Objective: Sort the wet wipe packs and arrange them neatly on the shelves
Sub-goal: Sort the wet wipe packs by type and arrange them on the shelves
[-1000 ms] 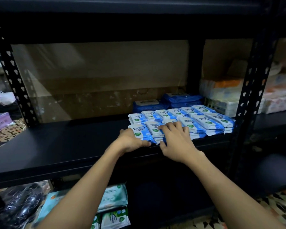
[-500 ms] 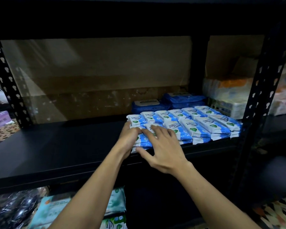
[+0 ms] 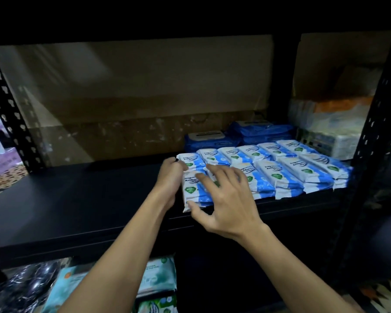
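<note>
The step in hand looks like squaring up the leftmost stack in the front row of small white-and-blue plastic wet wipe packs (image 3: 193, 188) on the black metal shelf (image 3: 77, 199). That stack sits at the shelf's front edge, right of its middle, and its near end overhangs the edge slightly.

The left hand (image 3: 169, 179) presses against the stack's left side, fingers curled at the far corner; whether they wrap the pack or only push it cannot be told. The right hand (image 3: 226, 199) lies over the stack with fingers spread and nearly straight, the thumb at the near end by the shelf's front edge. So the right grip is open and resting on the packs, not clamped round them.

The top pack lies flat, printed face up. Its long axis runs from the shelf's front edge toward the back, leaning a little left at the far end, roughly parallel to its neighbours. The printed text runs across it.

To the right, two rows of the same packs (image 3: 291, 168) reach toward the right upright, and dark blue larger wipe packs (image 3: 212, 141) stand behind them near the back edge.

The next move probably calls for a gentle push toward the back and rightward, so the stack closes against its neighbour and its near end lines up with theirs, without toppling the soft pile.
</note>
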